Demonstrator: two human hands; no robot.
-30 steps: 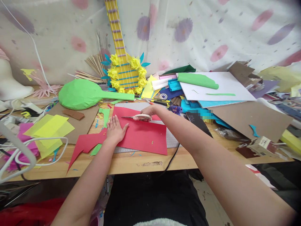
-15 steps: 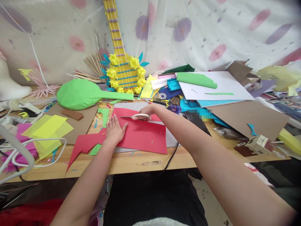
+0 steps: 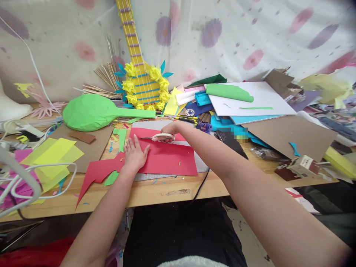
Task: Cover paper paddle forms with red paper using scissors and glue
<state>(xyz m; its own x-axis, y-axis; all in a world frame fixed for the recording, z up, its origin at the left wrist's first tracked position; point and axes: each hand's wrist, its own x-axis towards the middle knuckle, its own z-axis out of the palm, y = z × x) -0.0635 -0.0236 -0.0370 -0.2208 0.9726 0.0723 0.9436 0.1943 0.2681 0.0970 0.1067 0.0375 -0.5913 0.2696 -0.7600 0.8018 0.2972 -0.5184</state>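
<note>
My right hand (image 3: pixel 169 133) is closed around the white handles of a pair of scissors (image 3: pixel 160 137), whose blades point left into a sheet of red paper (image 3: pixel 169 159). A slit opens in the sheet behind the scissors, running toward its right edge. My left hand (image 3: pixel 135 155) lies flat with fingers spread on the left part of the red sheet, just left of the blade tips. A pointed red paper scrap (image 3: pixel 97 171) sticks out left of my left wrist. Under the sheet lies a grey cutting mat (image 3: pixel 198 163).
A green paper-covered lute-like shape (image 3: pixel 89 111) lies behind on the left. A yellow flower-trimmed paper instrument (image 3: pixel 147 87) stands at the back. Yellow sheets (image 3: pixel 55 155) and white cables (image 3: pixel 72 170) are at left; a white board (image 3: pixel 258 98) and a small carton (image 3: pixel 303 165) are at right.
The scissors have moved slightly left along the red sheet, and the slit behind them gapes wider. My left hand keeps its place on the paper. The whole view has shifted a little.
</note>
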